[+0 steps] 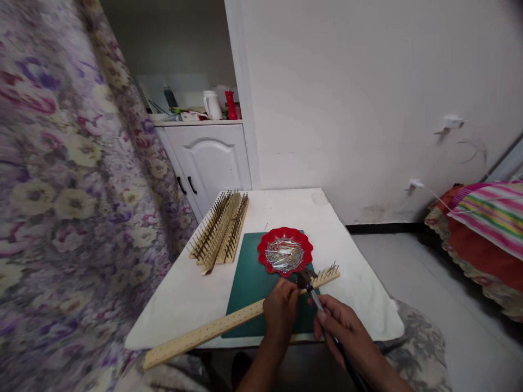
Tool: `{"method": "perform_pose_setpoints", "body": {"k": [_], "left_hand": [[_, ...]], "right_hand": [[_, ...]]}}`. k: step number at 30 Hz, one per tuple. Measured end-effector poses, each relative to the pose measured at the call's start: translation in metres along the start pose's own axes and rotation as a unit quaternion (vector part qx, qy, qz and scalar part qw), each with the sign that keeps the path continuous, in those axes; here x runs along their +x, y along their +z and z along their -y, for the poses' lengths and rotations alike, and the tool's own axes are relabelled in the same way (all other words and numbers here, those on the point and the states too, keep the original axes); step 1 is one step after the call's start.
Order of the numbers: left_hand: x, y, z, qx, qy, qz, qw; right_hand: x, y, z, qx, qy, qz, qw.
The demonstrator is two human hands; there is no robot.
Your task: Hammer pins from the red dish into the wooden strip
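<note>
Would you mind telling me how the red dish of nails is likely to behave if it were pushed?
The red dish probably keeps its shape, as its scalloped rim looks moulded. The loose, jumbled nails would likely shift inside. It may slide rather than roll, since it sits upright.

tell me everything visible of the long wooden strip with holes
The wooden strip is long, narrow and pale, with rows of small holes. It slants across the green mat, its near left end overhanging the table. Nails stand in its far right end. The left hand is on it; whether the tool touches it is unclear.
</note>
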State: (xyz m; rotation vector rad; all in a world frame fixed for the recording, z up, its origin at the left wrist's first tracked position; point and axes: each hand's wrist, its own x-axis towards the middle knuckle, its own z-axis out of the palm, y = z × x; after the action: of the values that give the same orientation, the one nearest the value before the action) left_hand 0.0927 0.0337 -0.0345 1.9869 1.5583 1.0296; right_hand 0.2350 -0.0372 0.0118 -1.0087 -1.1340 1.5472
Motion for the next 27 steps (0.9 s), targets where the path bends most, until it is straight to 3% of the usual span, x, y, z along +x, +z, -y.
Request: {"method": "perform_pose_setpoints", "body": {"k": [11, 17, 27], "left_hand": [[0.001, -0.001, -0.001, -0.008, -0.014, -0.001, 1.0], [0.002, -0.005, -0.001, -0.038, -0.018, 0.016, 0.999], [0.006, -0.041, 0.011, -0.052, 0.006, 0.01, 0.999]], "right_hand": [[-0.002, -0.002, -0.005, 0.001, 0.006, 0.006, 1.0], [-0.018, -0.008, -0.005, 0.007, 0.001, -0.014, 1.0], [-0.028, -0.025, -0.048, 0.018, 0.057, -0.013, 0.998]]}}
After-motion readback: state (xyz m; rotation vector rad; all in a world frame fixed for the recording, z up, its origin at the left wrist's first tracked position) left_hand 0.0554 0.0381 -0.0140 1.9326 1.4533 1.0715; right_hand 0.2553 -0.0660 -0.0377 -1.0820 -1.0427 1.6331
